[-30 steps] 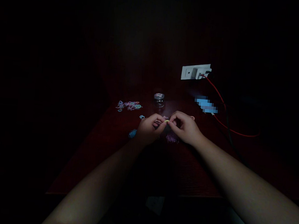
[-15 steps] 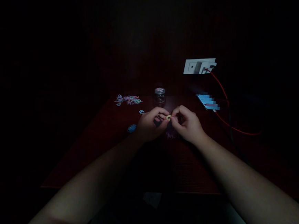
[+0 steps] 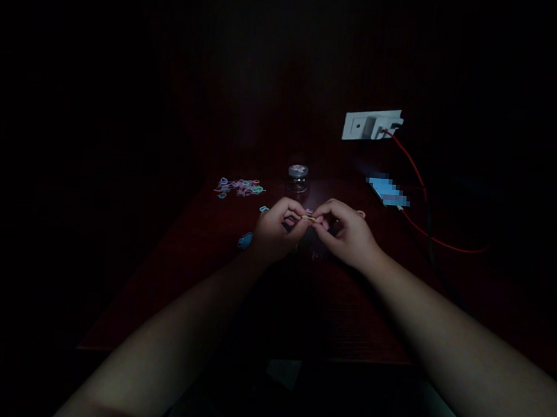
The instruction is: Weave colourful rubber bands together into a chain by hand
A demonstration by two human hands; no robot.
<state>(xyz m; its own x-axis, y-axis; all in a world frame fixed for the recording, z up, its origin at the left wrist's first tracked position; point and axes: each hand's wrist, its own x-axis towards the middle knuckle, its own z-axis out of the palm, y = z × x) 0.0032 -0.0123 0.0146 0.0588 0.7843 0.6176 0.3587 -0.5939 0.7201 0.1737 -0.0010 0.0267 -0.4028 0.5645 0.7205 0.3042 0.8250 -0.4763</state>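
Observation:
Between my fingertips a small yellow band (image 3: 308, 218) is held, seen as a thin, narrow strip. My left hand (image 3: 281, 229) pinches its left end and my right hand (image 3: 346, 233) its right end. Beneath and between the hands lie dim purple bands (image 3: 319, 250), partly hidden. Left of my left hand are a blue clump of bands (image 3: 245, 240) and a light blue band (image 3: 263, 210). A pile of mixed coloured bands (image 3: 240, 187) sits farther back on the left. An orange-pink band (image 3: 361, 214) shows just behind my right hand.
A clear lidded jar (image 3: 297, 178) stands behind my hands on the dark red table (image 3: 178, 258). At the right lies a phone (image 3: 388, 190) on a red cable (image 3: 416, 226), which runs from a wall socket (image 3: 358, 126).
The yellow band has turned from a round ring into a thin strip between my fingertips. Both hands have shifted slightly left, and the orange-pink band now shows behind my right hand.

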